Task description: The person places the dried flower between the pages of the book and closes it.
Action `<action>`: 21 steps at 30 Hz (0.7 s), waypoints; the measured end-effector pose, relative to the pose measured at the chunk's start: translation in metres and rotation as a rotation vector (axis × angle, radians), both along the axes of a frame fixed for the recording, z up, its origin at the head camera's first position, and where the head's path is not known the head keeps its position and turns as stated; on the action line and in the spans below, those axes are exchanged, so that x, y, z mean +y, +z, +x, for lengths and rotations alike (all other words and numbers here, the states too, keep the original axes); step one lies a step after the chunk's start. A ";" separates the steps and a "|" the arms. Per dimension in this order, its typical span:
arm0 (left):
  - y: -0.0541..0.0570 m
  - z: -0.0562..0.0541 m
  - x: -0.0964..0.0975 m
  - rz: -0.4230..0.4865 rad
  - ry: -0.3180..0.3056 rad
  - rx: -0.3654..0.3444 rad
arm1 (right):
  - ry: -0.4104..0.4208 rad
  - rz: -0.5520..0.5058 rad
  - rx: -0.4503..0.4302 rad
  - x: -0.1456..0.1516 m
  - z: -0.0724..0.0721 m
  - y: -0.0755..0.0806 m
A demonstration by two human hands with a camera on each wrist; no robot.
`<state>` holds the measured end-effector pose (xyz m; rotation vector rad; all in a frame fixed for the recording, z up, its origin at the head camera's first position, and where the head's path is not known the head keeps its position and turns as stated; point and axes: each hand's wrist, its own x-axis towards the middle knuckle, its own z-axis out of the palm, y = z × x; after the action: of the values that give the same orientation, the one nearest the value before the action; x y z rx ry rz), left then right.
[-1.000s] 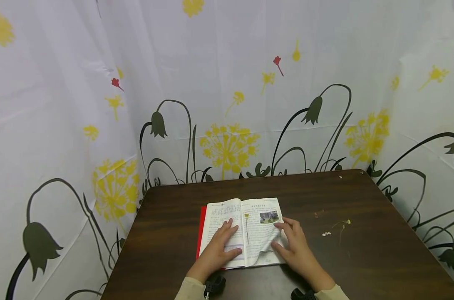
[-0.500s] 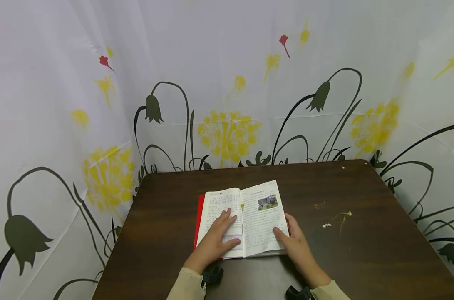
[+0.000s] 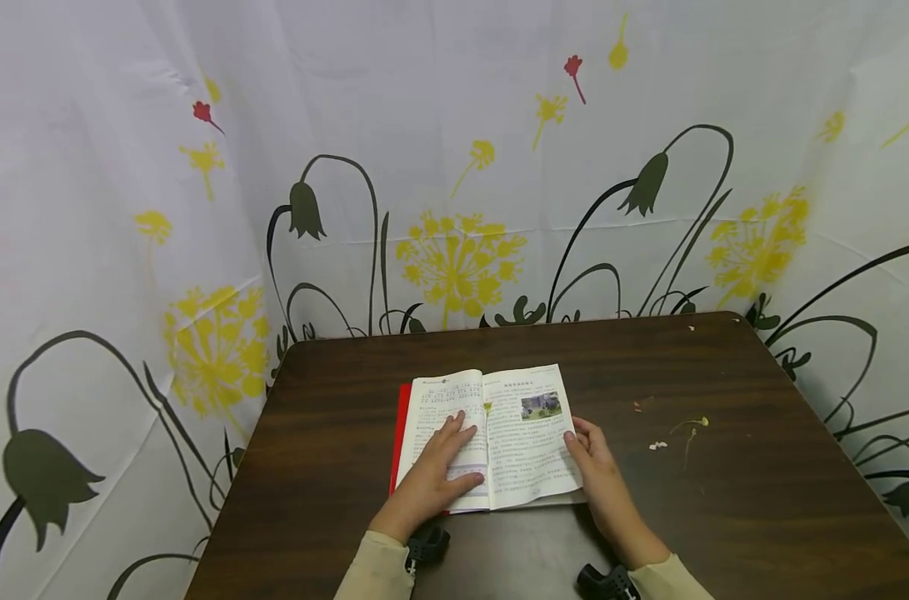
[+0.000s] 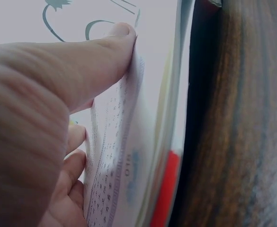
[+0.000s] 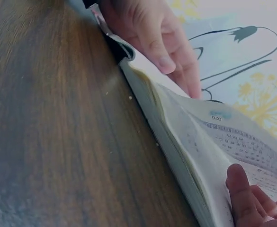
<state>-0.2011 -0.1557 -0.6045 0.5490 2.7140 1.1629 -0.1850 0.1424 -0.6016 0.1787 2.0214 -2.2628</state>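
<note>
An open book (image 3: 442, 400) with a red cover edge (image 3: 400, 433) lies on the dark table. My left hand (image 3: 433, 479) rests on its left page, fingers spread and thumb close to the gutter. My right hand (image 3: 604, 483) pinches the outer edge of the right page (image 3: 525, 454), thumb on the printed face and fingers behind. In the right wrist view this page (image 5: 233, 132) curves up at its lower edge. Beside the gutter shows a small yellow flower head (image 3: 487, 407); its stem is hidden. The left thumb (image 4: 114, 45) presses near the book's lower edge in the left wrist view.
Thin-stemmed yellow flowers (image 3: 696, 425) lie on the table (image 3: 754, 500) to the right, with white petals (image 3: 658, 446) and reddish bits (image 3: 637, 407) nearby. A flower-printed white curtain (image 3: 454, 100) hangs behind. Black devices (image 3: 427, 546) are strapped at both wrists.
The right page, buckled at its lower corner a second ago, is now drawn smoother, with the right hand at its outer edge. The flower's stem has gone from sight. The left hand stays put.
</note>
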 end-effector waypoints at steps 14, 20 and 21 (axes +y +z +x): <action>-0.002 0.000 0.002 -0.012 -0.006 -0.006 | 0.101 -0.133 0.128 0.014 0.007 0.016; -0.002 0.000 0.001 -0.022 -0.003 0.016 | 0.166 -0.040 0.096 0.012 0.005 0.014; -0.002 0.000 0.001 -0.021 -0.001 0.018 | 0.196 -0.095 0.122 0.010 0.004 0.013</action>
<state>-0.2008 -0.1550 -0.6065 0.5605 2.7375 1.1334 -0.1806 0.1528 -0.5887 -0.1614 1.8861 -2.2889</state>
